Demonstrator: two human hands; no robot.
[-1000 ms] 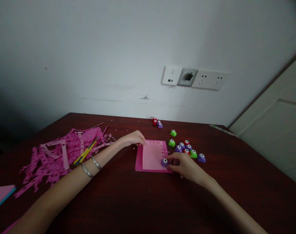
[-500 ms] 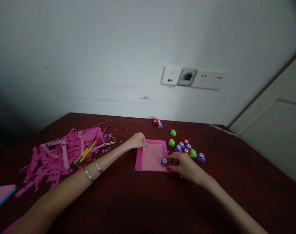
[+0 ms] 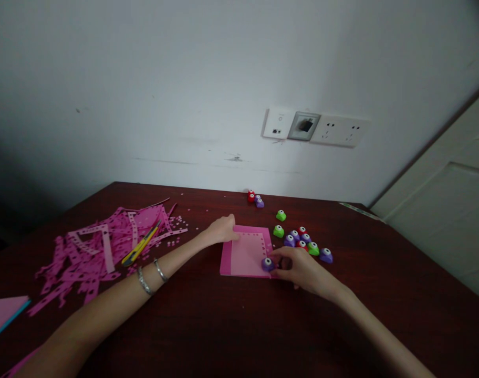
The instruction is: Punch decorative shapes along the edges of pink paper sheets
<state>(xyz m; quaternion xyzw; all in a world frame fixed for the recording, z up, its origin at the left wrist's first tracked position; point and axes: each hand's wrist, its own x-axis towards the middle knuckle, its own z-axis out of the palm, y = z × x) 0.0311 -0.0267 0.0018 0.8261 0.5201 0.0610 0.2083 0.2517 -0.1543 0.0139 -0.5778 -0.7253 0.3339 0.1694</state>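
Note:
My right hand (image 3: 297, 266) grips a purple craft punch (image 3: 268, 264) between thumb and fingers, at the right edge of a light pink sheet of paper (image 3: 245, 260). A row of small punched holes runs along that sheet's top edge and down its right side. Beneath it lies a darker pink sheet (image 3: 226, 260), showing at the left, top and right. At the upper left corner, my left hand (image 3: 224, 229) has its fingers closed on the light pink sheet; the fingertips are partly hidden. Two silver bangles circle the left wrist.
Right of the paper sit several purple, red and green punches (image 3: 301, 238), and a few more stand (image 3: 256, 198) near the wall. To the left, a yellow utility knife (image 3: 141, 243) lies on a heap of pink paper strips (image 3: 97, 252). A paper stack (image 3: 5, 315) is at the left edge.
My left hand has shifted slightly on the paper's corner, its thumb now less spread. The right hand and purple punch stay at the same edge. The view has moved a little.

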